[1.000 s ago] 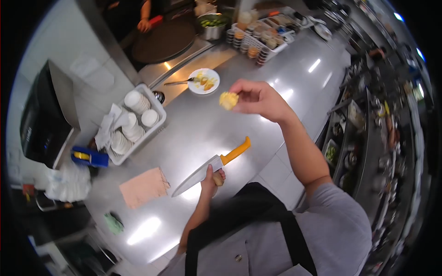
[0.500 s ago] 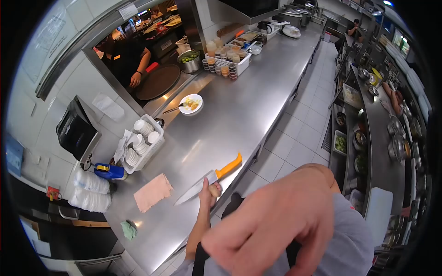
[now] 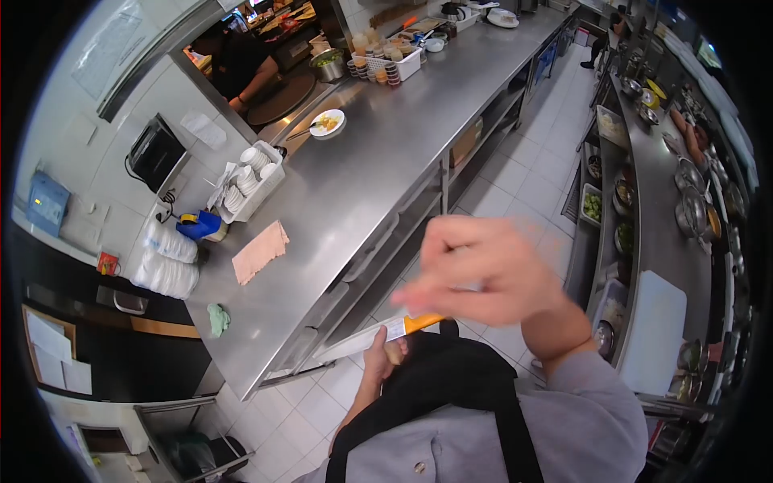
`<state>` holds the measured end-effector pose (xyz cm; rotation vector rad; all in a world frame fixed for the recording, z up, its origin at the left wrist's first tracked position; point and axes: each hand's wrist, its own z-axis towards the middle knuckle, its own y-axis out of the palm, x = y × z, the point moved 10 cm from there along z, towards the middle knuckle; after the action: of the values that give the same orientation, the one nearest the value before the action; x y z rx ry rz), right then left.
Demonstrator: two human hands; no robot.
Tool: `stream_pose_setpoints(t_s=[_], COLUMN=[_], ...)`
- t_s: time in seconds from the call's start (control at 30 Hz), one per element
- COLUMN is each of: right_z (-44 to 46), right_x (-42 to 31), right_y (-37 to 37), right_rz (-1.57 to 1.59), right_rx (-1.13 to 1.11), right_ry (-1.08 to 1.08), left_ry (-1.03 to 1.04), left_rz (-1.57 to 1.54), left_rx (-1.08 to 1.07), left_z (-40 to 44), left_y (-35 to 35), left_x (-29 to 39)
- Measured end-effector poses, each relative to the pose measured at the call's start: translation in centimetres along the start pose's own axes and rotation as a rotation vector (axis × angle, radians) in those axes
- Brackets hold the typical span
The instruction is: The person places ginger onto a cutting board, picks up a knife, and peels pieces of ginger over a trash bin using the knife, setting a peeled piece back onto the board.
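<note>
Grey short-sleeved shirt [image 3: 576, 410] under black apron [image 3: 447, 372]

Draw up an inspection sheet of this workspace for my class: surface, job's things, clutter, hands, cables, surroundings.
Surface: steel counter, shiny, with bare stretches.
Job's things: knife and small pale lump, both in the left hand.
Clutter: pink cloth, crumpled green item, plate with food, basket of white stacks.
Hands: left holds the knife by its blade, near the handle; right hand blurred, contents unclear.
Cables: dark cable below the black wall box.
Surroundings: tiled floor; co-worker beyond the counter.
</note>
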<state>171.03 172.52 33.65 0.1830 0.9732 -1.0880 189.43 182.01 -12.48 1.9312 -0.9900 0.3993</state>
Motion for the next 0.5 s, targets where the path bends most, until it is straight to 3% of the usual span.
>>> stream_pose_setpoints(t_s=[0.1,0.2,0.3,0.37,0.47,0.5], right_z=[-9.4,-24.8,-33.9,-40.0,-46.5,-48.2], right_x=[7.3,12.9,9.9,9.1,7.2,6.1], right_y=[6.4,14.6,19.1,21.2,24.9,25.0], right_rz=[-0.413,-0.842,-0.842,-0.665,-0.604,-0.587], right_rx=[-0.062,-0.219,-0.192,-0.078,0.054,0.210], right_ry=[0.265,0.495,0.616,0.956,1.043,1.036], left_ry=[0.000,-0.158,-0.296,-0.334,-0.451,-0.502], left_rz=[0.083,0.267,0.386,0.492,0.513,0.497], left_rx=[-0.026,-0.018,-0.061,-0.202,-0.267,-0.299], left_z=[-1.9,-3.8,-6.3,-9.3,-14.6,-16.7], left_y=[-0.5,-0.3,-0.1,0.9,1.1,1.3], left_x=[-1.8,-5.4,-10.3,-13.5,-19.0,-20.6])
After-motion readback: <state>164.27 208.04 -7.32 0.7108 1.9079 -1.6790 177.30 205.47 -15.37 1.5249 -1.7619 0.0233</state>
